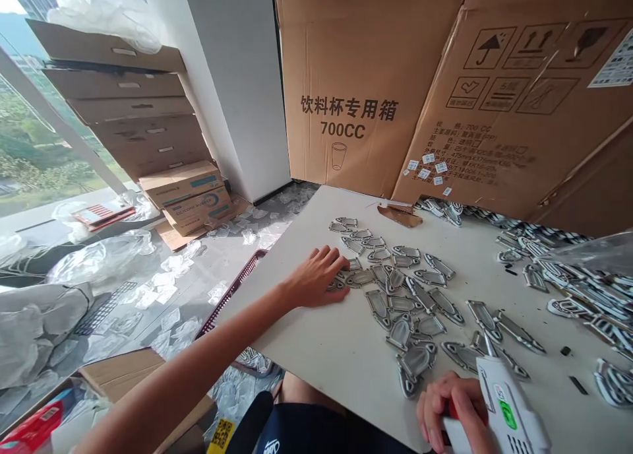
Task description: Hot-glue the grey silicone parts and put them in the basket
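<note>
My left hand (319,277) rests on the white table (316,348) with its fingers bent over a grey oval part at the left of the scattered pieces; whether it grips that part is hidden. At the lower right my right hand (452,408) is wrapped round the handle of a white tool (512,408) with a green display. The tool's thin metal tip points up and away, over some grey parts (484,319). Several more flat grey frames (395,279) lie loosely across the middle of the table, some overlapping.
Piles of similar parts (583,282) cover the table's right side, beside a clear plastic bag (593,253). Large cardboard boxes (366,58) stand along the back edge. Left of the table are a purple basket (232,289), clear wrappers on the floor and stacked cartons (148,124).
</note>
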The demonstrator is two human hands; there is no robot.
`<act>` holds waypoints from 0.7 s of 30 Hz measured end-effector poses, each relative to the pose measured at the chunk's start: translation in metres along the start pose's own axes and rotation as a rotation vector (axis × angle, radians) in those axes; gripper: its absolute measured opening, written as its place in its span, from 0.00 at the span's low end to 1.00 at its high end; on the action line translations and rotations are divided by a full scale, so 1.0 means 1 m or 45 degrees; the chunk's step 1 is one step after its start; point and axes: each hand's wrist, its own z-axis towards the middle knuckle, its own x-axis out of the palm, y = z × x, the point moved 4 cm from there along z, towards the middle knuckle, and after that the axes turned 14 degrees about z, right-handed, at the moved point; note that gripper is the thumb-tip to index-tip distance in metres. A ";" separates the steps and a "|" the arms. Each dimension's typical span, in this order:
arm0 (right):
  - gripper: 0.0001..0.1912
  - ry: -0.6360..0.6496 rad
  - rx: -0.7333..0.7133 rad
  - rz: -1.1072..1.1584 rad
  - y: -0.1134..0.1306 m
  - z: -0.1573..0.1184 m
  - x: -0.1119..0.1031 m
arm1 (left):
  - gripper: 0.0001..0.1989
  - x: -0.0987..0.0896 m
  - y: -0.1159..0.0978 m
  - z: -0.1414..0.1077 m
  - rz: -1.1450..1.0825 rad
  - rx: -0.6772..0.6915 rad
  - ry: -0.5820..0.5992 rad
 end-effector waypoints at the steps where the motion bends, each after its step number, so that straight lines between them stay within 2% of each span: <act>1: 0.23 0.072 0.033 -0.001 0.001 0.001 0.002 | 0.20 -0.001 -0.001 0.001 -0.003 0.001 -0.003; 2: 0.21 0.090 0.012 0.008 0.003 0.001 0.005 | 0.19 -0.001 -0.002 0.002 -0.008 0.000 -0.007; 6: 0.21 -0.046 -0.173 0.002 0.012 -0.002 0.015 | 0.20 -0.002 -0.003 0.005 -0.048 -0.048 -0.047; 8: 0.23 -0.067 -0.135 -0.027 0.012 -0.004 0.020 | 0.20 -0.002 -0.002 0.004 -0.082 -0.078 -0.079; 11: 0.24 -0.067 -0.057 0.012 0.010 -0.004 0.022 | 0.16 -0.004 0.001 0.000 -0.146 -0.127 -0.131; 15: 0.26 -0.057 -0.150 0.010 0.011 -0.004 0.024 | 0.10 -0.011 0.008 -0.003 -0.230 -0.288 -0.217; 18: 0.27 -0.090 -0.214 -0.076 0.012 -0.006 0.030 | 0.09 -0.016 0.012 0.009 -0.255 -0.448 -0.266; 21: 0.23 -0.131 -0.228 -0.009 0.011 -0.008 0.037 | 0.10 -0.012 0.009 0.032 -0.246 -0.508 -0.235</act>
